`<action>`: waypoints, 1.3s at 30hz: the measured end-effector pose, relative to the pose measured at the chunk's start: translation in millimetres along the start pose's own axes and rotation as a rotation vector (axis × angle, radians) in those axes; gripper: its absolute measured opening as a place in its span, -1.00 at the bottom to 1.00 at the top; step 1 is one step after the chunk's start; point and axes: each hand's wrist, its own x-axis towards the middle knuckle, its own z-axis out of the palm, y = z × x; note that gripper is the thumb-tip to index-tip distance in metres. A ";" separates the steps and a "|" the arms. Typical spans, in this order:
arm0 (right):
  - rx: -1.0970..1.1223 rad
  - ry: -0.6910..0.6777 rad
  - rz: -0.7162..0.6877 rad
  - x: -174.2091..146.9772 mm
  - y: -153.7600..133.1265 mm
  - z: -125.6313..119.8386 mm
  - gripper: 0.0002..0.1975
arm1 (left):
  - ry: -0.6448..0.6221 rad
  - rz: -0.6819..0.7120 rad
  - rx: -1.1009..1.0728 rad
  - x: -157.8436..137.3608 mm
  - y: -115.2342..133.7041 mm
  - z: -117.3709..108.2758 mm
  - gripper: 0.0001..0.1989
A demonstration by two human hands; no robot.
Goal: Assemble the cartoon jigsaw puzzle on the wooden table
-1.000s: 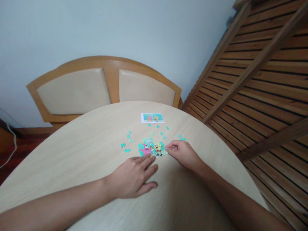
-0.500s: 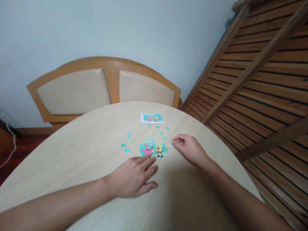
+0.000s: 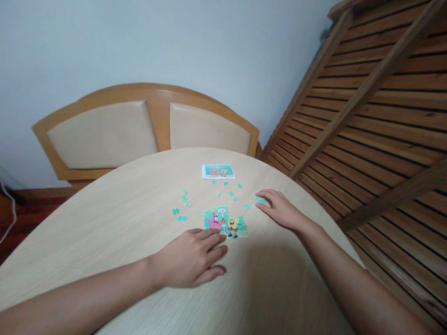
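Observation:
A partly joined jigsaw puzzle [image 3: 233, 224] with a pink starfish, a grey-green figure and a yellow square figure lies on the table. My left hand [image 3: 195, 257] is palm down with its fingers spread, fingertips on the puzzle's near left edge, hiding that corner. To the right of the puzzle is my right hand [image 3: 277, 208], its thumb and fingers apart around a few teal puzzle pieces [image 3: 260, 200] on the table. I cannot see it gripping any. A single teal piece [image 3: 246, 206] lies between the puzzle and this hand.
Behind the puzzle lies a printed picture card [image 3: 218, 171]. Several loose teal pieces are scattered left [image 3: 182, 218] and behind [image 3: 231, 193]. The round wooden table [image 3: 139, 223] meets a padded bench back [image 3: 160, 121]; a slatted wooden frame [image 3: 349, 116] leans at right.
My right hand has moved right and away, and its closed fingers have parted. The joined puzzle sits slightly nearer to me. My left hand has stayed almost in place.

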 end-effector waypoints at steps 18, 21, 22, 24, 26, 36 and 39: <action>0.002 -0.052 -0.079 1.1 -26.0 17.6 -0.47 | 0.013 0.080 -0.096 2.0 -2.3 -1.2 -0.72; 0.032 -0.046 -0.088 2.1 -28.1 19.9 -0.52 | 0.079 0.020 -0.147 1.5 -7.9 0.4 -0.75; 0.040 -0.043 -0.092 2.5 -27.9 20.3 -0.54 | 0.116 -0.026 -0.155 1.1 -12.1 0.6 -0.76; 0.046 -0.038 -0.100 3.1 -26.6 20.6 -0.55 | 0.201 -0.157 -0.162 -0.7 -24.9 0.2 -0.76; 0.046 -0.034 -0.109 3.3 -25.5 20.6 -0.56 | 0.276 -0.346 -0.152 -4.7 -43.5 -0.5 -0.75; 0.075 -0.019 -0.193 0.2 -41.5 16.3 -0.61 | 0.327 -0.747 -0.118 -28.9 -114.2 2.1 -0.79; 0.088 -0.026 -0.209 0.6 -43.3 15.6 -0.62 | 0.288 -0.623 -0.128 -28.3 -113.0 -3.3 -0.79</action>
